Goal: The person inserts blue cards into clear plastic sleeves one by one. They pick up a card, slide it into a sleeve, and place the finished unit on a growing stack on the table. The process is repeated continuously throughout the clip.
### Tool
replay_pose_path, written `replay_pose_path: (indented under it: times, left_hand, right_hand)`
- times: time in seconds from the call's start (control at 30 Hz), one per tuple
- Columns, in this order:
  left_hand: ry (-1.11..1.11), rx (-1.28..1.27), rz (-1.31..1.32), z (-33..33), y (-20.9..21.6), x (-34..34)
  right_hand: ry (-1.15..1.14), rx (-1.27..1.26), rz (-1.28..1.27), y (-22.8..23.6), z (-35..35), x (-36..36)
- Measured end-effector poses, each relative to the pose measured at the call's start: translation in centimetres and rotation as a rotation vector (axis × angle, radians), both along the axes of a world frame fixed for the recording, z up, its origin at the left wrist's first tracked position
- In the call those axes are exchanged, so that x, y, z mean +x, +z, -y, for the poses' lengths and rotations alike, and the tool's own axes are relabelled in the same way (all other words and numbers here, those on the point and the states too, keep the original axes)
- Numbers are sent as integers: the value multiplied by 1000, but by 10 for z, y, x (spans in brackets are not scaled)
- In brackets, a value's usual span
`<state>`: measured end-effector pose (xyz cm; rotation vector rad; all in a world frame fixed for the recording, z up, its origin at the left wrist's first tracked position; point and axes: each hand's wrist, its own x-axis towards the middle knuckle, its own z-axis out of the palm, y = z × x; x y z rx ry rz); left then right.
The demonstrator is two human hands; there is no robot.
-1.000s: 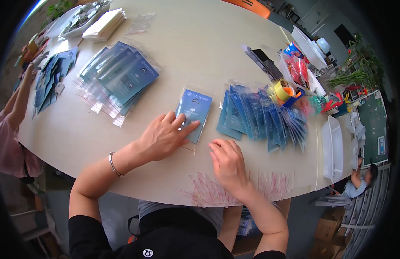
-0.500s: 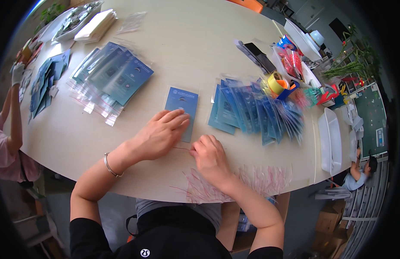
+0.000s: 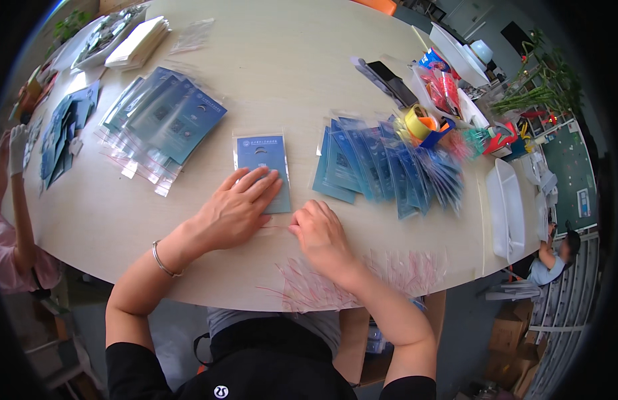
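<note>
Left hand [image 3: 232,208] has flattened — grip spread, touching blue card [image 3: 272,159].

Black short sleeves [image 3: 132,370]; bracelet [image 3: 160,264], probably silver metal.

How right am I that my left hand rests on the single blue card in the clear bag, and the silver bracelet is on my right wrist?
The bracelet's side is wrong: the head view shows the silver bracelet on your left wrist. Your left hand does rest on the single blue card in the clear bag.
</note>
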<state>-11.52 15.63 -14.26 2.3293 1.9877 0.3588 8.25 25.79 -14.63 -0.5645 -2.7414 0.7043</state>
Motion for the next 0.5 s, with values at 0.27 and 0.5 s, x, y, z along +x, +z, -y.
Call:
replay_pose_path:
  times: [0.27,0.5]
  left_hand:
    - [95,-22,30,4,-6,-3]
    - [56,-19,45,-3,-6,4]
  right_hand:
    - [45,-257,-25,34,22,41]
    - [-135,-202,-216,15,-9,24]
